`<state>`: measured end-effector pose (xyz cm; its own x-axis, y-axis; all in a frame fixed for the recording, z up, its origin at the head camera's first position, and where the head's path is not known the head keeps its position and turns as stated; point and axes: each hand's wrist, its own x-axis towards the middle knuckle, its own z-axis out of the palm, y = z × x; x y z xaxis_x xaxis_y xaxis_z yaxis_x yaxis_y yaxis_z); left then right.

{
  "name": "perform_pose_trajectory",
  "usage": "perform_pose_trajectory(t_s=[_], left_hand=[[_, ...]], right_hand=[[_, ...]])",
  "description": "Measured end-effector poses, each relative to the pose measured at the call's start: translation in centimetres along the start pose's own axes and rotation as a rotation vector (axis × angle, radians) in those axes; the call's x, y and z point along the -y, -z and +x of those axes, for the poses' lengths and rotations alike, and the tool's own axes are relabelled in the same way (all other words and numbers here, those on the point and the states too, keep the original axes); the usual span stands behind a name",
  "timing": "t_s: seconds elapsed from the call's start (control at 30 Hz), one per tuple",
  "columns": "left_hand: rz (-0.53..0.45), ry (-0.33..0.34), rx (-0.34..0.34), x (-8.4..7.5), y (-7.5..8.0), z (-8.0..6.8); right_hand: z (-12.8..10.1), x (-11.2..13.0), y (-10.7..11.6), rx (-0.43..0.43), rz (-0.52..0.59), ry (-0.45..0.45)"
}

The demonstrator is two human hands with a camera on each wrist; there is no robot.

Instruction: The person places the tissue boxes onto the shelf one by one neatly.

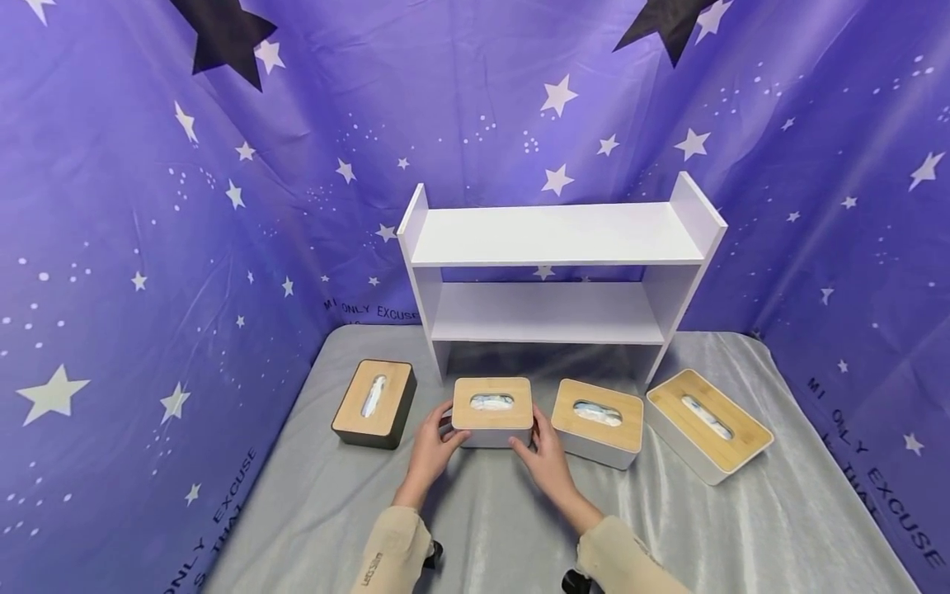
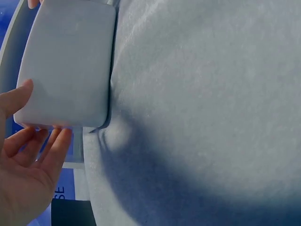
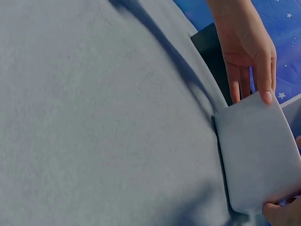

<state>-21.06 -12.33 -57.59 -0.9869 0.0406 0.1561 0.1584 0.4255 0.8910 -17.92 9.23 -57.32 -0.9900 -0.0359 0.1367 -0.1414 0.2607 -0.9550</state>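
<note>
Both hands hold a grey tissue box [image 1: 493, 436] with a pale wooden lid, in front of the shelf. My left hand [image 1: 433, 452] grips its left end, the thumb lying against the front face and the fingers at the side. At the opposite end, my right hand [image 1: 547, 464] grips it the same way. The left wrist view shows the box's plain front [image 2: 70, 66] and the left hand [image 2: 33, 174]. In the right wrist view, only part of the right hand [image 3: 284, 213] shows at the lower edge. Whether the box touches the cloth is hard to tell.
Behind stands a white two-tier shelf [image 1: 549, 312]. A dark green tissue box [image 1: 374, 403] lies left; a grey one [image 1: 598, 422] and a white one [image 1: 708, 425] lie right. Grey cloth [image 1: 505, 528] covers the table, and purple star-patterned curtains [image 1: 475, 99] surround it.
</note>
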Motion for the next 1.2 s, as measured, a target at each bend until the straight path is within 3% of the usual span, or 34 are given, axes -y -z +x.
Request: perform_pose_trajectory(t_s=[0.37,0.87,1.2], left_hand=[[-0.110,0.052,-0.021,-0.3,0.2,-0.5],[-0.168,0.006,-0.091,-1.8,1.4,-0.5],[-0.186,-0.022,-0.132,-3.3,2.0,-0.3]], right_hand=[[-0.3,0.7,0.0,-0.032,0.055,0.005],[0.1,2.3,1.1,-0.075,0.048,0.085],[0.3,3.3,1.8,-0.143,0.082,0.228]])
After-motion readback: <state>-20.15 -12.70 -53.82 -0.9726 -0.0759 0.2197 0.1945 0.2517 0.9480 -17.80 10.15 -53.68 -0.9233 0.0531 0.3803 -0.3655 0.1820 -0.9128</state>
